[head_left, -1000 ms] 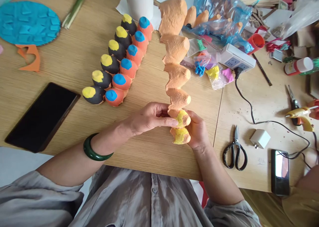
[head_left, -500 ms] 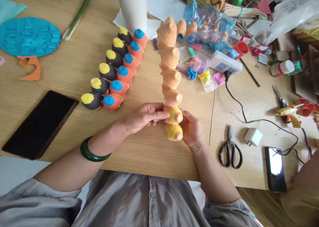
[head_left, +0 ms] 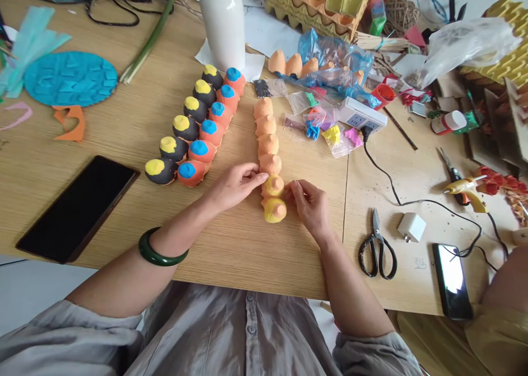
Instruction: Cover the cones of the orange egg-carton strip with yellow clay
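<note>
A strip of orange egg carton cups (head_left: 269,143) lies lengthwise on the table in front of me. Its two nearest cups are coated in yellow (head_left: 274,211), with their orange tips bare. At the strip's left edge, beside the second yellow cup, the thumb and fingers of my left hand (head_left: 237,188) close on it. My right hand (head_left: 312,206) is just right of the same cup, thumb and fingertips pinched together; whatever they hold is too small to make out. To the left stand joined egg cups, one row black with yellow tops (head_left: 185,127), the other red-orange with blue tops (head_left: 211,131).
Left are a black tablet (head_left: 78,208) and a blue oval piece (head_left: 71,78). A white bottle (head_left: 223,26) stands behind. Bags of coloured clay (head_left: 334,136), a power strip (head_left: 363,114), scissors (head_left: 377,246), a glue gun (head_left: 466,188) and a phone (head_left: 452,279) lie right. A person's arm shows far right.
The orange strip has come down from a raised, tilted position to lie on the table. My right hand has drawn away from its side and pinched its fingers. My view has shifted slightly.
</note>
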Demonstrator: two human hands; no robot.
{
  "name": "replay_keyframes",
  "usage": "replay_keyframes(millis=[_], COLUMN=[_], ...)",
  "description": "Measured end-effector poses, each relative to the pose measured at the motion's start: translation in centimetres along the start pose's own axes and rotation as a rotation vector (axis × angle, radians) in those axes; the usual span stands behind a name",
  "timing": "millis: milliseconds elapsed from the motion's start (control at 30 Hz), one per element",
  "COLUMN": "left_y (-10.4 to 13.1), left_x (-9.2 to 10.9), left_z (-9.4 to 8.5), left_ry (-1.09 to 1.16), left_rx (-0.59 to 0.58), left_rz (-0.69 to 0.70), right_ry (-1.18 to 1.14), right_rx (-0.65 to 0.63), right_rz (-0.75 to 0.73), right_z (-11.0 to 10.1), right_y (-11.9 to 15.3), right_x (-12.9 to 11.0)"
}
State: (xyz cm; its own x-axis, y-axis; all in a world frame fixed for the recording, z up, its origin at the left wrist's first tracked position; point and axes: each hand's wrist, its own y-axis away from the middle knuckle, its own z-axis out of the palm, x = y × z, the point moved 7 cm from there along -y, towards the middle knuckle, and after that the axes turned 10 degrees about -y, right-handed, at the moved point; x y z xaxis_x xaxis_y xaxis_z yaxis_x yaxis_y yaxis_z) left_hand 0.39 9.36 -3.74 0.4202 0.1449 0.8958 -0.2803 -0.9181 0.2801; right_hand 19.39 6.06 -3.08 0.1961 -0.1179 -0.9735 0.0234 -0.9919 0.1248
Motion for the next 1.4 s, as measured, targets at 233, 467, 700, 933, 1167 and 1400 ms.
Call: replay_keyframes(millis=[233,467,700,933,1167,1400], left_y=[-0.3,-0.2,1.8,2.7,2.9,2.9], left_x=[0.0,1.7,3.2,5.1,6.2,4.9], left_z=[-2.7,-0.6,2.6,4.4,1.9,1.8], left_ry=[-0.075,1.089,1.283,1.087,0.24,0.042], left_rx=[0.304,-0.017,-0.064,-0.062,0.062,0.176], left_rz=[0.091,-0.175,-0.207,0.033,0.376,0.482], right_ry=[-0.022,-0.019,0.298,0.283,-0.319,-0.434], right_rx=[0.055,0.17,-0.05,0.036,0.139,0.186], right_rz=[-0.096,-0.44,-0.991,-0.951,-0.316,-0.196], right_z=[-0.1,-0.7,2.6,2.7,0.6,0.3], right_y=[-0.5,0.7,4.2,4.5,1.9,1.4], right_x=[0.3,-2.0,-5.5,-5.4,-1.9,-1.2])
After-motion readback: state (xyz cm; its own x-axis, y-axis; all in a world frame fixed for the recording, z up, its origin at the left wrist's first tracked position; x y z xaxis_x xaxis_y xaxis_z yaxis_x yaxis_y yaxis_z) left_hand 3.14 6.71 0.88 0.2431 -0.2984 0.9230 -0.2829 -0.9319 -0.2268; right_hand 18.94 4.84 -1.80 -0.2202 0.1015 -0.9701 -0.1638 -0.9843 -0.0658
